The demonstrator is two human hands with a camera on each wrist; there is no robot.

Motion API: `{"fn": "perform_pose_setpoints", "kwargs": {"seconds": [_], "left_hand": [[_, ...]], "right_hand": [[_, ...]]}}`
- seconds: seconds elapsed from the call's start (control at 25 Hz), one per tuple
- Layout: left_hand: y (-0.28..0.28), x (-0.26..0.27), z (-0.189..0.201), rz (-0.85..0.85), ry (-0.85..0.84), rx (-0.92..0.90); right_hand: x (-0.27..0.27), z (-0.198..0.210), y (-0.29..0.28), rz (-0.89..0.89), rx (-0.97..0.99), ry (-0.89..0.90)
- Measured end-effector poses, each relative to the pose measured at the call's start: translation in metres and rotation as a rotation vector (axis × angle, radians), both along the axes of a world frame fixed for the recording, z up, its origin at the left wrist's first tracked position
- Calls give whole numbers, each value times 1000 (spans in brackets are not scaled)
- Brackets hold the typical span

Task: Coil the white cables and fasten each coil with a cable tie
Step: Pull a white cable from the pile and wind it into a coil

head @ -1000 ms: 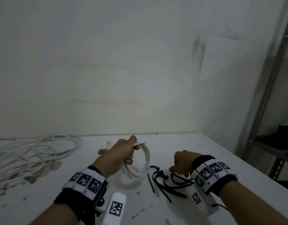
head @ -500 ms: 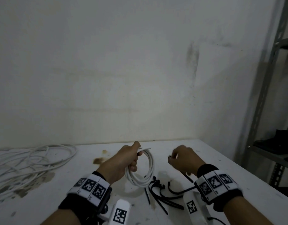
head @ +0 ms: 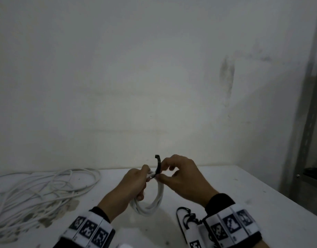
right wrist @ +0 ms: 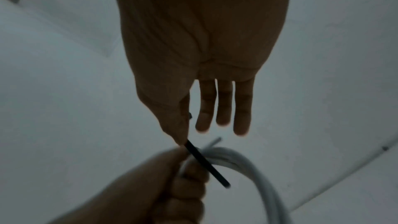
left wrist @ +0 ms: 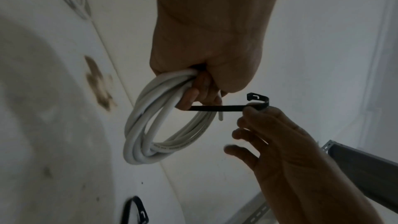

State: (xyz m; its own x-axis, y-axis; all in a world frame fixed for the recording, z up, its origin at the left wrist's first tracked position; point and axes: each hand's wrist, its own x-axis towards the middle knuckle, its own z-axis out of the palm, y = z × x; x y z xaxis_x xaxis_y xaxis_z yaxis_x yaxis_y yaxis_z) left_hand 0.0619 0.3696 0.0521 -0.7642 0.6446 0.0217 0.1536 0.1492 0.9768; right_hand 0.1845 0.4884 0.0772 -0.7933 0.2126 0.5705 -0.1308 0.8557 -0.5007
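The right hand point(head: 182, 178), off the table now, pinches a black cable tie point(left wrist: 228, 107) against the white coil point(left wrist: 163, 125) gripped by the left hand point(head: 132, 183).

The light is dim and flat, greyish, and the wall point(head: 154, 68) ahead of me shows soft mottling with no glare. My hands and the coil point(head: 154, 199) throw only a faint, soft-edged shadow onto the desk point(head: 234, 190) just below the coil. In the head view the picture is slightly soft, and the shelf upright point(head: 308, 86), well right of the coil, leans with wide-angle bend. My left wrist view is sharper on the coil, while the desk stains left of it smear. My right wrist view is darkest: my right hand point(right wrist: 202, 54) is backlit, and the coil below it is blurred.
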Motion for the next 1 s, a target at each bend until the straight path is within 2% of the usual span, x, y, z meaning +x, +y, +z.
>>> {"fn": "perform_pose_setpoints", "kwargs": {"seconds": [0.08,0.2,0.32,0.48,0.56,0.88,1.0], "left_hand": [[-15,-10,-1,19,49,-5],[-34,-26,-4,48,25,41],[-53,-42,-7,97,-51,99],[-74,-59,-14,135,-207,94],[-81,-64,-16,135,-280,152],[-87,-73,-6,334,-250,393],[-88,-73,-7,356,-189,485]], "right_hand": [[-18,-10,-5,36,73,96],[-47,-22,-21,146,8,87],[-74,-29,-38,192,111,114],[-104,-44,-57,150,263,118],[-112,-49,-67,143,287,128],[-126,-37,-91,128,83,296],[-119,-22,-95,105,-47,262]]}}
